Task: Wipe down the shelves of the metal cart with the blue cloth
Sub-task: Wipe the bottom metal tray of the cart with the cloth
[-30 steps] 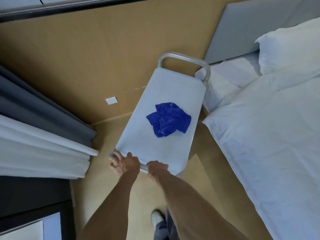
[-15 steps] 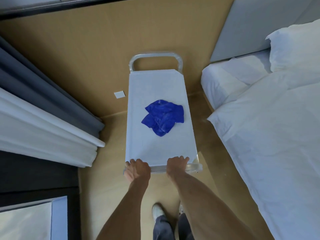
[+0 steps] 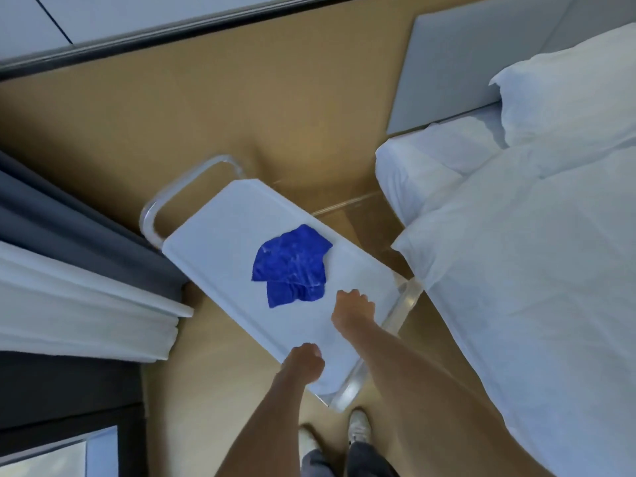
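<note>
Single head cam, wide-angle, looks steeply down, close above cart (image 3: 213,235), floor, bed edge (image 3: 516,270).

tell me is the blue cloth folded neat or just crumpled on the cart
Crumpled. The blue cloth lies in a loose, creased heap with uneven corners on the cart's top shelf, and neither hand touches it.

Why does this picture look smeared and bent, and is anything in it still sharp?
Head view: the metal cart shows motion blur, its handles ghosted and half see-through; the blue cloth keeps its colour but has streaky folds. The wide lens bows the wall edge at the top. Light is soft and dim, with no hard shadows or glare. The left hand and right hand look soft too.
</note>
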`<state>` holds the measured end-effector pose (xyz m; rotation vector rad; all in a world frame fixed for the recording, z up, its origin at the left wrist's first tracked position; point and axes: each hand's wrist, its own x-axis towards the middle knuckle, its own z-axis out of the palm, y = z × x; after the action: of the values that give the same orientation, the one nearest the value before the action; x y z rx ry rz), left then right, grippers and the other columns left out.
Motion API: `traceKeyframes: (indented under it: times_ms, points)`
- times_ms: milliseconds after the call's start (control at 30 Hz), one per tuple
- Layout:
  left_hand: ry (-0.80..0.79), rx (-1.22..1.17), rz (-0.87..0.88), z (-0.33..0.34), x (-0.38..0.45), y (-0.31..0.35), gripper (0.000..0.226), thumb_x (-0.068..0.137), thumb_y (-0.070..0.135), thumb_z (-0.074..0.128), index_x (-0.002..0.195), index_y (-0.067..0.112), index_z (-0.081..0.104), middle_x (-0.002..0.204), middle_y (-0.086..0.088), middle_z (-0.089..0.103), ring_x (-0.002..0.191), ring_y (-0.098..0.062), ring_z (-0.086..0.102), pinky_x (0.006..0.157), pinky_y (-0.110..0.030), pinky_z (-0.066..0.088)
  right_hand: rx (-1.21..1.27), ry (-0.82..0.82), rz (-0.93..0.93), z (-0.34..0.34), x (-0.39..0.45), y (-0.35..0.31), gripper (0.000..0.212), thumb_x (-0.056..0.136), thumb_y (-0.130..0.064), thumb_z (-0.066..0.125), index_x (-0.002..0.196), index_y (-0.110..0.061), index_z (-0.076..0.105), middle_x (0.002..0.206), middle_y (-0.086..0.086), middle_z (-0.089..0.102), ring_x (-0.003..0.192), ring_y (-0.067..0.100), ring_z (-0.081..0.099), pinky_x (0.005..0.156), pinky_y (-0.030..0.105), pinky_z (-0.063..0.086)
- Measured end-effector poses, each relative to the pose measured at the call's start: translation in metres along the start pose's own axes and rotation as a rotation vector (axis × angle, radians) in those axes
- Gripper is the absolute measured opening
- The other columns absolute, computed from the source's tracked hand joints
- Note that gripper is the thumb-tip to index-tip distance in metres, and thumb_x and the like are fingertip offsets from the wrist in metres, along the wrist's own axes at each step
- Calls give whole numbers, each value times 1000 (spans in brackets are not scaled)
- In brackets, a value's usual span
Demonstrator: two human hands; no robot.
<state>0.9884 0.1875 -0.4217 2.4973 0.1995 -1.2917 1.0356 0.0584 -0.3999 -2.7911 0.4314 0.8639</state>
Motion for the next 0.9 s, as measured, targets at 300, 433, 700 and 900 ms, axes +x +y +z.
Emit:
traceKeyframes:
  times_ms: [300,433,700,900]
  points:
    - [237,199,-319,-20,87,-63,98,84,37,69,152,28,-1,150,-36,-11,143,-49,9,110,-44,32,44,-354,-32,116,10,5,84,91,-35,64,155,-20,11,157,29,4,144,43,17,114,46,29]
    - [261,261,-286,-32,124,-89,116,73,54,77,152,32,-5,151,-33,-10,143,-45,9,111,-45,31,-13,-348,65,134,30,-9,116,83,-56,69,153,-28,-20,147,47,-20,142,59,-3,117,52,23]
    - [282,59,-232,-16,140,-83,114,76,42,79,152,36,-6,146,-30,-26,143,-45,-2,107,-39,41,-84,-212,118,132,73,-15,109,92,-51,57,147,-26,-33,140,56,-16,137,68,-4,114,50,30]
    - [305,49,-251,-63,180,-60,115,73,49,78,151,34,-6,146,-34,-21,142,-48,6,104,-43,45,-85,-154,135,96,141,-44,97,98,-29,51,149,-23,-31,141,55,-14,139,65,0,112,49,32]
